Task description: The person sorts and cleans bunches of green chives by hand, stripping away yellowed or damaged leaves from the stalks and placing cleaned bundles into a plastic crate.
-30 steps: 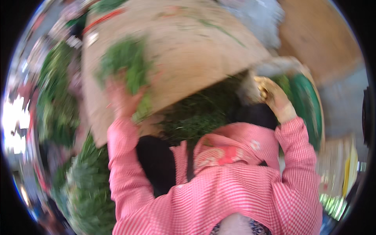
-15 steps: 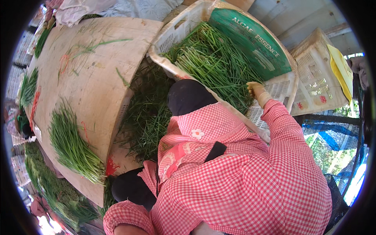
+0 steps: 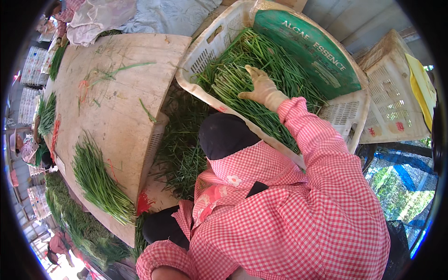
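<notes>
My right hand (image 3: pixel 261 87), in a pale yellowish glove, is over a heap of long green chives (image 3: pixel 284 70) with pale stem ends. Its thumb and fingers are spread, and nothing is gripped in them. Whether the fingertips touch the stalks I cannot make out. The heap lies in a white slatted plastic crate (image 3: pixel 190 86) in front of my knees. My left forearm shows only at the lower edge, and that hand is out of the picture. On the wooden board to my left rests a bundle of chives (image 3: pixel 100 179).
The wooden board (image 3: pixel 126 93) holds red ties and loose blades. Fallen greens (image 3: pixel 184 149) cover the floor between board and crate. Behind the crate stands a green panel (image 3: pixel 308 51), with another white crate (image 3: pixel 385 100) to the right. People and more greens (image 3: pixel 77 219) appear at far left.
My right hand has moved left from the heap's right end to above the stem ends, and its fingers have spread. The view has shifted slightly.
</notes>
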`<state>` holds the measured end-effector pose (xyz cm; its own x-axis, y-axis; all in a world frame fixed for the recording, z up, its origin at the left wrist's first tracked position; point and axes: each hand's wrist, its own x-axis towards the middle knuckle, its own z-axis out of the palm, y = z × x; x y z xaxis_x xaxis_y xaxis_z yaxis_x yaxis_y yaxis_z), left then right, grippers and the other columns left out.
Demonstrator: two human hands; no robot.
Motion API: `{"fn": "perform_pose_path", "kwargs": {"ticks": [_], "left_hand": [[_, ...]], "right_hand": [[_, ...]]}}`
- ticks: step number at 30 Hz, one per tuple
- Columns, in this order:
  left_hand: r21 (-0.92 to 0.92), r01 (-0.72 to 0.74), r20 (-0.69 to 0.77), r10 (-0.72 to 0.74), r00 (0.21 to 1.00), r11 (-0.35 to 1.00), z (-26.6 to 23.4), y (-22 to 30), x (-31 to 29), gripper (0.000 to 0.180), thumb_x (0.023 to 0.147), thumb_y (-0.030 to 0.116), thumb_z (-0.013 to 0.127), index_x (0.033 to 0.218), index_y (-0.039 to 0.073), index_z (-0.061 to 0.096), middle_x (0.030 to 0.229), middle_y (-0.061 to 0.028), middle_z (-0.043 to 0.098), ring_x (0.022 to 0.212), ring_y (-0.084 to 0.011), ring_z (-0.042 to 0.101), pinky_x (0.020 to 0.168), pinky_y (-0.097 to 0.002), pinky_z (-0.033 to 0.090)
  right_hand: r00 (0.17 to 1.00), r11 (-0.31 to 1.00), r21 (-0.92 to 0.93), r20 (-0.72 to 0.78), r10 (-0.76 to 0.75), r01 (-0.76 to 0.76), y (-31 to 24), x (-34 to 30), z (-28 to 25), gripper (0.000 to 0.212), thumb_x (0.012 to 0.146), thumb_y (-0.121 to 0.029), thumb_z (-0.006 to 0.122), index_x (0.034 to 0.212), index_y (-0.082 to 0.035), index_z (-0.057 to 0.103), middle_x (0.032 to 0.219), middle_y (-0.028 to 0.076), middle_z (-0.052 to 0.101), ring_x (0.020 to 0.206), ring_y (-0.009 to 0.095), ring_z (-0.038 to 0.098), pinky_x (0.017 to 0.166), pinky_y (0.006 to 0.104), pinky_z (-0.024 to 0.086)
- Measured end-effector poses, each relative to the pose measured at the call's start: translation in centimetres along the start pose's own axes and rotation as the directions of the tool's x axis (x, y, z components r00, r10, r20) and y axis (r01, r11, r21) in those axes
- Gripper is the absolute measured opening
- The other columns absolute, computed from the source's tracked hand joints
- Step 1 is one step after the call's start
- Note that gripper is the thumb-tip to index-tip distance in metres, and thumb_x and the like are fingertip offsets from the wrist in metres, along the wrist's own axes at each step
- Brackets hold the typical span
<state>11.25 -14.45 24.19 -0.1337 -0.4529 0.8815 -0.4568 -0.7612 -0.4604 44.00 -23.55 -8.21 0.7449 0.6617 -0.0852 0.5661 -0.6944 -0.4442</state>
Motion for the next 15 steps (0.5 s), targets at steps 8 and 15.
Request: {"fn": "perform_pose_path", "kwargs": {"ticks": [8,15], "left_hand": [[0.207,-0.097,-0.119,0.124,0.985,0.974,-0.8,0.5,1.2,0.041,0.087,0.017,0.042,0.121,-0.006,0.043,0.132,-0.0204,0.036,0.126,-0.0357,0.024,0.105,-0.0508,0.015],[0.249,-0.249,-0.145,0.290,0.946,0.936,-0.2,0.9,2.0,0.039,0.089,0.011,0.040,0.124,-0.007,0.040,0.135,-0.0225,0.030,0.129,-0.0379,0.018,0.106,-0.0539,0.014]], "right_hand": [[0.997,0.967,0.256,0.081,-0.002,-0.019,-1.6,3.6,2.8,0.107,0.051,-0.023,0.081,0.136,0.001,0.020,0.132,0.021,0.037,0.123,0.031,0.036,0.103,0.0346,0.029],[0.942,0.952,0.105,0.213,0.261,-0.288,-1.6,3.3,5.0,0.098,0.058,-0.032,0.079,0.136,-0.008,0.025,0.121,0.018,0.049,0.110,0.030,0.049,0.091,0.0371,0.041]]}}
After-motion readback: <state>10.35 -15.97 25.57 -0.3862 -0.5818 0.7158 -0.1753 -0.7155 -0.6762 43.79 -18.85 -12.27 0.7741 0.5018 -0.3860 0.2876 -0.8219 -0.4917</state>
